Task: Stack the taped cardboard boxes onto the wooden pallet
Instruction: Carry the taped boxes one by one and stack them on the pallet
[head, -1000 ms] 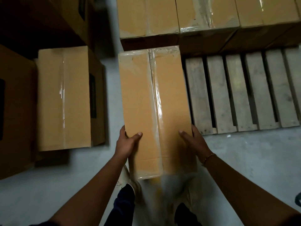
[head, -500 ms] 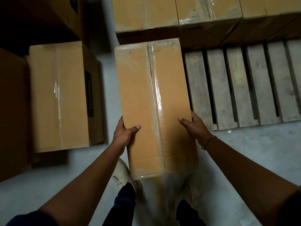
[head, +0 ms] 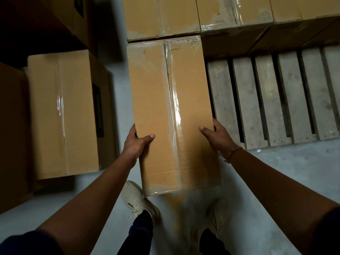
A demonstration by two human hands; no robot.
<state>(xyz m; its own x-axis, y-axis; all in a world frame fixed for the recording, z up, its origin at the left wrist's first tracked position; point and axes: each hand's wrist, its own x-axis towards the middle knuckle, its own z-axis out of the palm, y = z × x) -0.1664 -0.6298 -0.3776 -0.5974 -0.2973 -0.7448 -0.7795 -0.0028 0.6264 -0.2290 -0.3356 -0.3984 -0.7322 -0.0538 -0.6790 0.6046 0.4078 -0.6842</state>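
Grey concrete floor is lying under everything, light dim. Wooden pallet is sitting at right, near slats bare. Row of taped boxes is occupying its far side. Held box, long, w/ clear tape down centre seam, is hanging lengthwise betw. both grips, just left of the bare slats. Its far end is meeting the row's leftmost box in view; contact: cannot tell. Left grip is clasping box's left edge, thumb on top. Right grip is clasping right edge, thumb on top, bracelet at wrist. Another taped box is standing on floor at left.
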